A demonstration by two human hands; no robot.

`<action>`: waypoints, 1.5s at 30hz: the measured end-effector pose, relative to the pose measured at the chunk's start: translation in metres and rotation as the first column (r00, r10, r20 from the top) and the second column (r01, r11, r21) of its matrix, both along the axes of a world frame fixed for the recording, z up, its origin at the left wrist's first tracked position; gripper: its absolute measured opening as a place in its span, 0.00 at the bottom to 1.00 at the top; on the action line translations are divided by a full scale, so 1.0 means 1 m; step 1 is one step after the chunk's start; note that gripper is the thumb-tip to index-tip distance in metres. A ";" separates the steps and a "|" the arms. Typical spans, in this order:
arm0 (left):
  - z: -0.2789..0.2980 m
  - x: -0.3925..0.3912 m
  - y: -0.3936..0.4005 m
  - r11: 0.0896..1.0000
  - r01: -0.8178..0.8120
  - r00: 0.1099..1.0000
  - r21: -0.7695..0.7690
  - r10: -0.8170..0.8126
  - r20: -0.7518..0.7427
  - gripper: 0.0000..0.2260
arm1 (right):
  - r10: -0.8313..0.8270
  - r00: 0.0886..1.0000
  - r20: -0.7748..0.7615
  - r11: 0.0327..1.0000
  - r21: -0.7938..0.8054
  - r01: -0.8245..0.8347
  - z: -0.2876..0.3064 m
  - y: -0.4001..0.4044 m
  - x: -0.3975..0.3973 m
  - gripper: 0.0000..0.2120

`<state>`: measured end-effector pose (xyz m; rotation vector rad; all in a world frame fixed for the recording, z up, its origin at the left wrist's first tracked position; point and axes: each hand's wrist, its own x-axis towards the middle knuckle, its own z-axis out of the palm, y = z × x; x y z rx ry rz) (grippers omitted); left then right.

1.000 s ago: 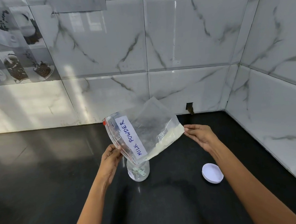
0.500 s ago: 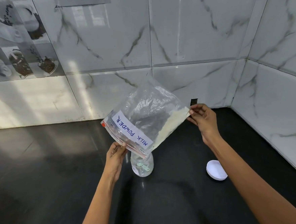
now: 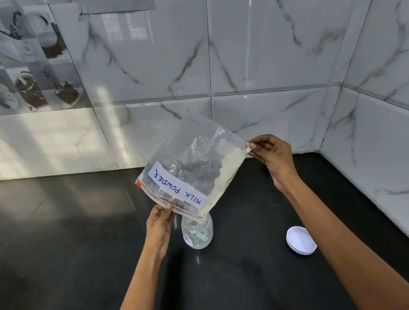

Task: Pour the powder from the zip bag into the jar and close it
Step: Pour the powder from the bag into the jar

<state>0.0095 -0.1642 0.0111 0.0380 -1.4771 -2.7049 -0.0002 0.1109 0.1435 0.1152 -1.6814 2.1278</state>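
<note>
A clear zip bag (image 3: 194, 165) labelled "MILK POWDER" hangs tilted above a small clear jar (image 3: 197, 233) on the black counter. The bag's zip mouth points down at the jar's opening. Pale powder (image 3: 224, 177) lies along the bag's lower right edge, running toward the mouth. My left hand (image 3: 160, 224) pinches the zip edge just left of the jar. My right hand (image 3: 272, 158) pinches the bag's raised bottom corner. The jar's white lid (image 3: 301, 243) lies on the counter to the right.
The black counter (image 3: 59, 237) ends at marble-tiled walls behind and on the right, forming a corner (image 3: 324, 146). A small dark opening sits at the wall base behind my right hand.
My right hand has lifted the bag's bottom corner higher, so the bag tilts more steeply and its mouth turns down over the jar. The powder has slid along the lower edge toward the mouth.
</note>
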 end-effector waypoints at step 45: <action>-0.004 0.006 -0.002 0.999 -0.033 0.999 -0.031 0.034 0.022 0.04 | 0.355 0.794 0.493 0.928 -0.286 -0.238 -0.097 -0.031 -0.011 0.10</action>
